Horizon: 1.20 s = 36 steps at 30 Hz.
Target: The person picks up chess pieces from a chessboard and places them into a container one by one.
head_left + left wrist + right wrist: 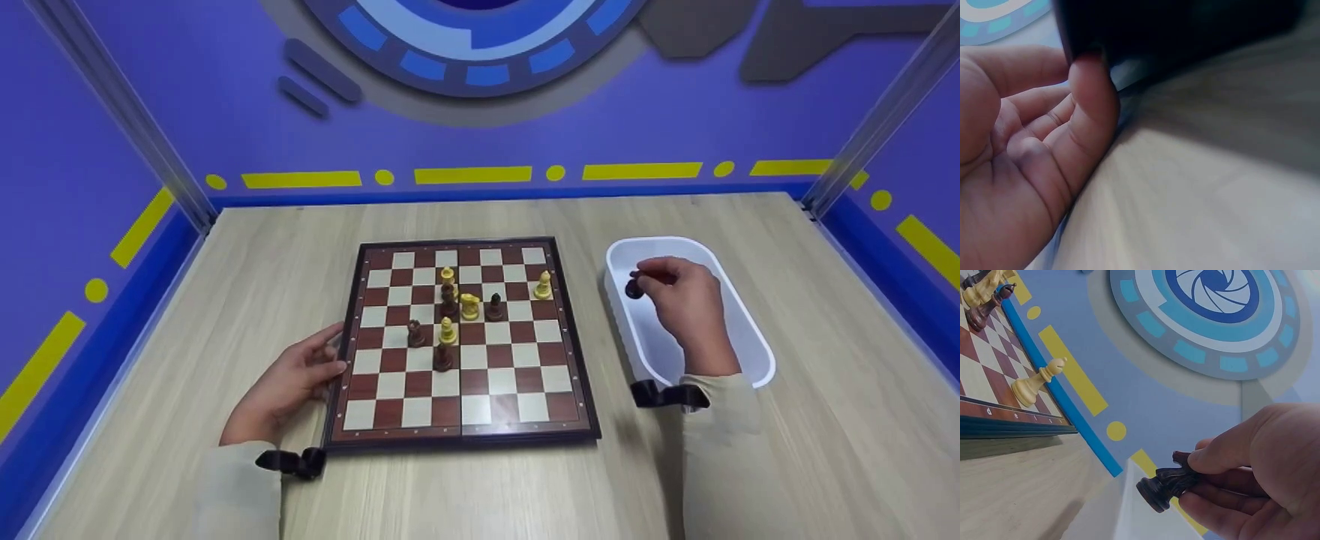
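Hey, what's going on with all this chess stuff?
A person's right hand is pinching a dark chess piece over the white tub. Their left hand touches the left edge of the chessboard. Light and dark pieces stand on the board, mostly grouped near the middle.

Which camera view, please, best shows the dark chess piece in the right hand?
The right wrist view: the dark chess piece appears large there, its base and much of its body uncovered. In the head view it is small and partly hidden by the right hand. The left wrist view does not show it.
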Available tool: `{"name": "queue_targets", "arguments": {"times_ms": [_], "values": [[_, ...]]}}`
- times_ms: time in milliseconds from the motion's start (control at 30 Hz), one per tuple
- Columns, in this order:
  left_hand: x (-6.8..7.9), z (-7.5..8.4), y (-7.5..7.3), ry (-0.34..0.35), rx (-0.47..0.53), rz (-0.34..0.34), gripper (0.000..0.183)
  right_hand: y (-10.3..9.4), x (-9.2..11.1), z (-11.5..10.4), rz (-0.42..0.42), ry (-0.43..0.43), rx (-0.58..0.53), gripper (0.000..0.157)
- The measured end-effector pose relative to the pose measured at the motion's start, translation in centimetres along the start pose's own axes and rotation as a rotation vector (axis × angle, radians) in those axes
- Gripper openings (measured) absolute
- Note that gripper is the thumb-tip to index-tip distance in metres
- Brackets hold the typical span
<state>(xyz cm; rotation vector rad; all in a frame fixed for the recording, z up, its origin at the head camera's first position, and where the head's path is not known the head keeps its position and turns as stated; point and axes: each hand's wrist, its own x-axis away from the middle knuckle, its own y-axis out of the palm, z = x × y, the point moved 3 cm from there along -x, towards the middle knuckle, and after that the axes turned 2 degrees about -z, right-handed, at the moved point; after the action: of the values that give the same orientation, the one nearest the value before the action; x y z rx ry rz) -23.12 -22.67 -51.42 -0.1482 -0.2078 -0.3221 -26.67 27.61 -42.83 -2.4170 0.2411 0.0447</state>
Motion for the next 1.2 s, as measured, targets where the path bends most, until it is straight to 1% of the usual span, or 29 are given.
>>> {"name": "queue_targets", "arguments": {"times_ms": [233, 467, 733, 967, 1200], "values": [[0.19, 0.2, 0.07, -0.011, -0.002, 0.002, 0.07, 0.2, -0.12, 0.18, -0.014, -0.017, 0.011, 0.026], [0.24, 0.3, 0.07, -0.005, -0.01, -0.005, 0.069, 0.44, -0.22, 0.36, -0.032, -0.035, 0.049, 0.025], [0.22, 0.29, 0.04, -0.004, -0.014, -0.003, 0.07, 0.35, -0.15, 0.41, -0.029, -0.008, 0.081, 0.025], [0.29, 0.26, 0.1, 0.005, -0.011, -0.014, 0.069, 0.4, -0.12, 0.26, -0.011, -0.053, 0.1, 0.024], [0.15, -0.03, 0.06, -0.014, -0.017, 0.012, 0.069, 0.74, -0.2, 0.06, 0.012, -0.086, 0.103, 0.023]]}}
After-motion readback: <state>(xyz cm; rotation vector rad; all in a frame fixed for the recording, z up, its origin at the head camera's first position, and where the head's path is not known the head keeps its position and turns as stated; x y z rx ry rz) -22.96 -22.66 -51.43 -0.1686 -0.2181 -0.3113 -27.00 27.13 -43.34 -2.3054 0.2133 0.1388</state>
